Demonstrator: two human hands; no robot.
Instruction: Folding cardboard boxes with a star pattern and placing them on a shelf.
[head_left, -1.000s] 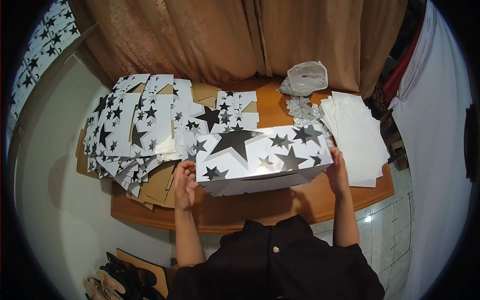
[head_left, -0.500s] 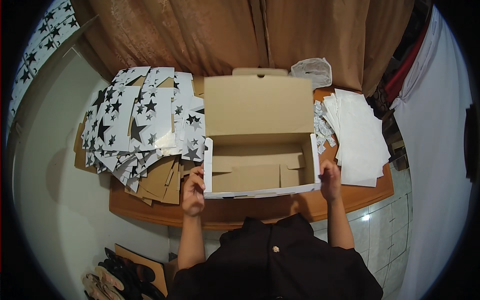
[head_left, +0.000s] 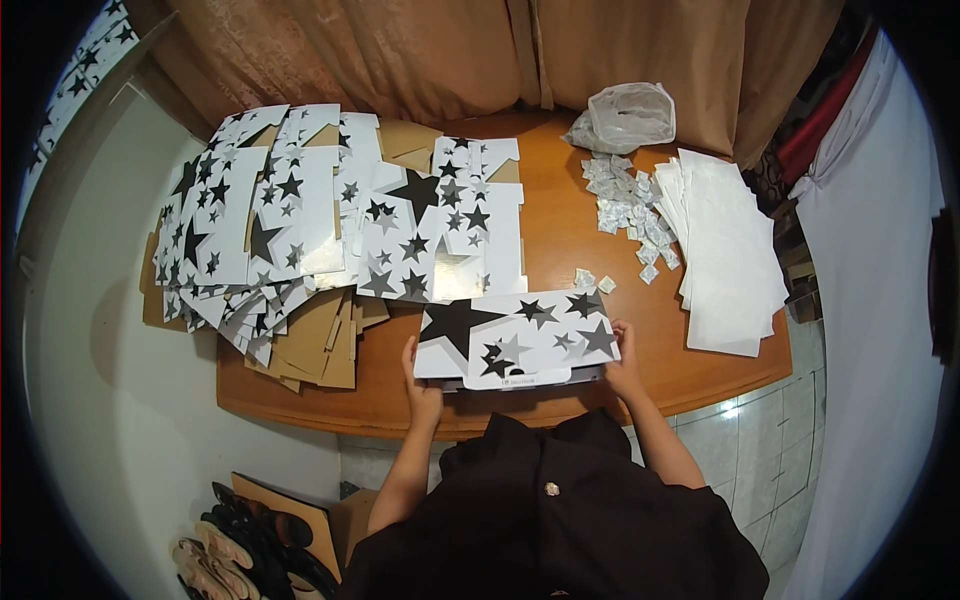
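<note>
Head view: a closed star-printed box held at the near edge of a wooden table.

An orange-brown wooden table stands against tan curtains, with white tiled floor below on the right and a pile of shoes on the floor at lower left. Flat star-printed box blanks lie fanned over the table's left half, a stack of white sheets lies on the right, and small silver packets are scattered before a clear plastic bag. The white box with black and grey stars sits lid-down at the table's front edge, between both hands. The left hand grips its left end, fingers curled on the side; the right hand clasps its right end. Both forearms rise from the lower edge, elbows bent outward.
</note>
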